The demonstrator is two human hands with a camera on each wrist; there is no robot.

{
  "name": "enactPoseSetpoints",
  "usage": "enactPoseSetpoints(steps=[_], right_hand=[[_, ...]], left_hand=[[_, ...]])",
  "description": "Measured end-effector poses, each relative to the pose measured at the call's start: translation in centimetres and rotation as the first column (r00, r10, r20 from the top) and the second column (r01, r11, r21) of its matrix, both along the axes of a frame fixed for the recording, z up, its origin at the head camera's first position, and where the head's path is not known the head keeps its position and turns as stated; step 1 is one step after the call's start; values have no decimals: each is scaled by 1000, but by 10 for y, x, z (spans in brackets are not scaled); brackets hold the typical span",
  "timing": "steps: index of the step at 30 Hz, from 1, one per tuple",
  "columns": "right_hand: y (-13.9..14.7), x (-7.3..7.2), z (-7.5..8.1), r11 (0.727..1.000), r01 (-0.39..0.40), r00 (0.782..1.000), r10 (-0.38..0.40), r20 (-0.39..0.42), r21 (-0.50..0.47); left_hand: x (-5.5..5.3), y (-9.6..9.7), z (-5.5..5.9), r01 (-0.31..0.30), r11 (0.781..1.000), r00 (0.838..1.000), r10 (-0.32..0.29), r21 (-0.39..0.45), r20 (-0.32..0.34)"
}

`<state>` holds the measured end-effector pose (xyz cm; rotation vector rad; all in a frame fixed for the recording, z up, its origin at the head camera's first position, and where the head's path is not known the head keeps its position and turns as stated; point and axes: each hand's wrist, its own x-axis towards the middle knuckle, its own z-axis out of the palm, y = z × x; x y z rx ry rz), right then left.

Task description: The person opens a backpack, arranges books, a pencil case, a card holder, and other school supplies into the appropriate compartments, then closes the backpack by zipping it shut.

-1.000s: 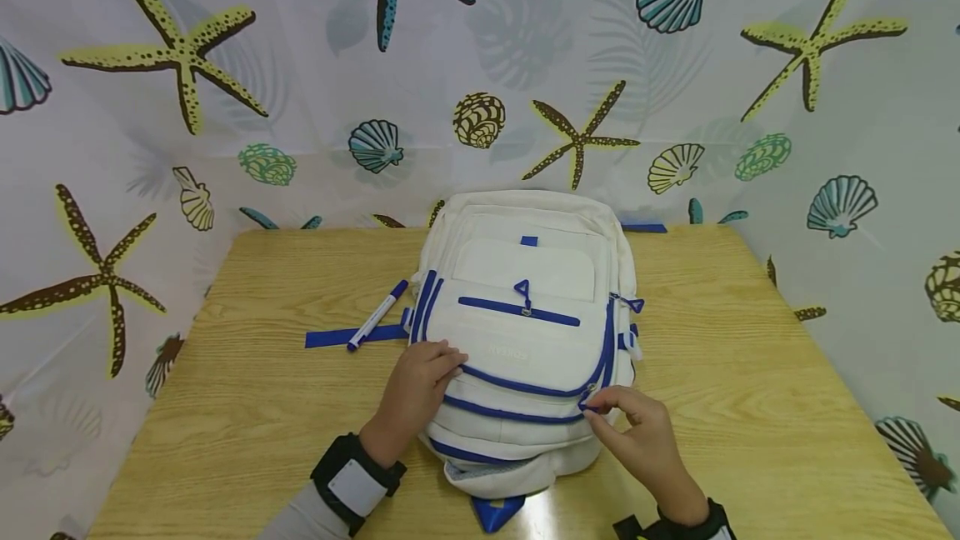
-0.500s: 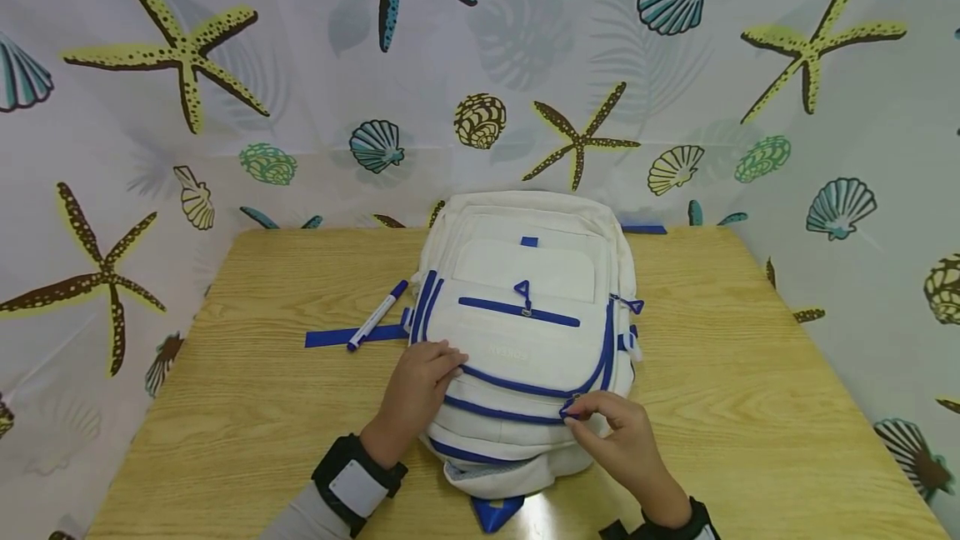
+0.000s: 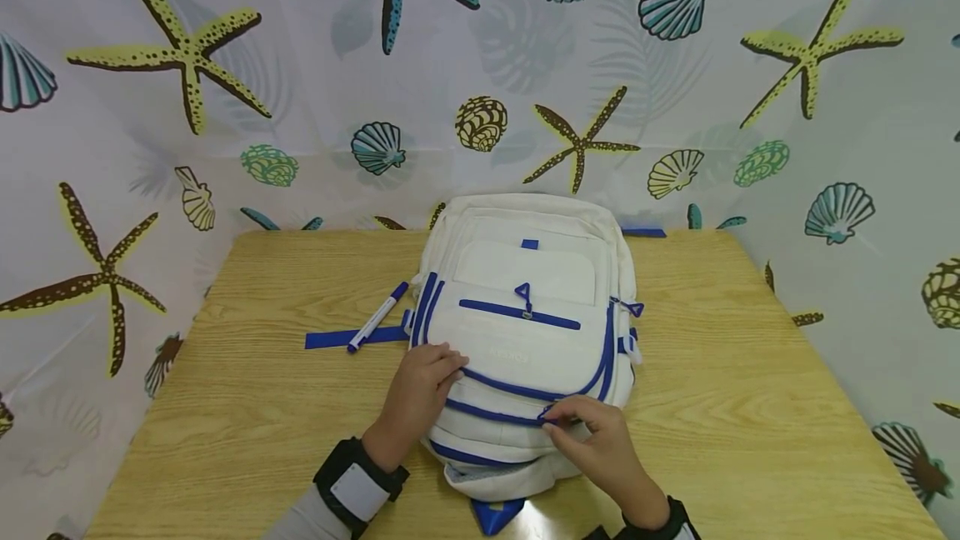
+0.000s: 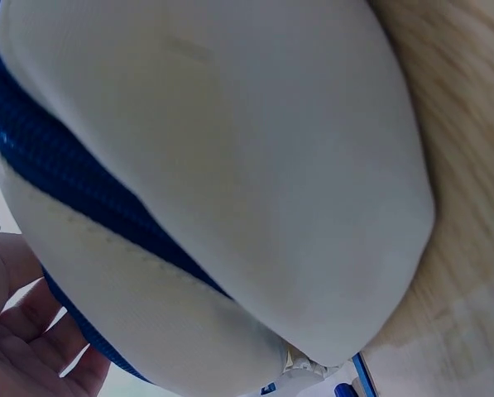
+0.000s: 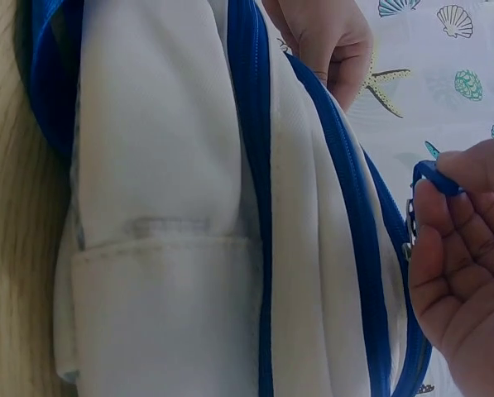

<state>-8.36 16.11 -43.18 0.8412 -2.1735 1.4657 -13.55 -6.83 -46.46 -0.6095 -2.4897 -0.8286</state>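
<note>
A white backpack (image 3: 487,340) with blue zippers lies front up on the wooden table. My right hand (image 3: 600,448) pinches a blue zipper pull (image 5: 438,179) between thumb and index finger, on the curved zipper low on the bag's front. In the right wrist view the pull's loop stands away from the fabric. On the bag's lower left edge, my left hand (image 3: 420,390) grips the fabric beside the same blue zipper with bent fingers; the bag partly hides these fingers in the left wrist view.
Left of the bag, a white marker (image 3: 377,317) with blue ends lies across a blue strap (image 3: 322,341). Another blue zipper pull (image 3: 522,293) sits on the front pocket. Behind the table (image 3: 750,357) hangs a cloth (image 3: 315,107) printed with shells and starfish.
My right hand has slid left along the lower zipper with the zipper pull between its fingers. My left hand keeps its place on the bag.
</note>
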Motion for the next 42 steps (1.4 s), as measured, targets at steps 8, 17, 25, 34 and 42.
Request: enactPoseSetpoints(steps=[8, 17, 25, 34, 42], right_hand=[[-4, -8, -25, 1000, -20, 1000, 20, 9, 22], [-17, -7, -34, 999, 23, 996, -25, 82, 24], [-26, -7, -34, 999, 29, 993, -34, 112, 39], [-31, -5, -30, 999, 47, 994, -48, 97, 16], [-30, -3, -30, 997, 28, 992, -18, 125, -77]], left_hand=[[0, 0, -3, -9, 1000, 1000, 9, 5, -4], [2, 4, -2, -57, 998, 998, 57, -8, 0], [4, 5, -5, -54, 999, 998, 54, -7, -21], [8, 7, 0, -36, 999, 999, 35, -35, -39], [19, 17, 3, 258, 966, 954, -258, -17, -150]])
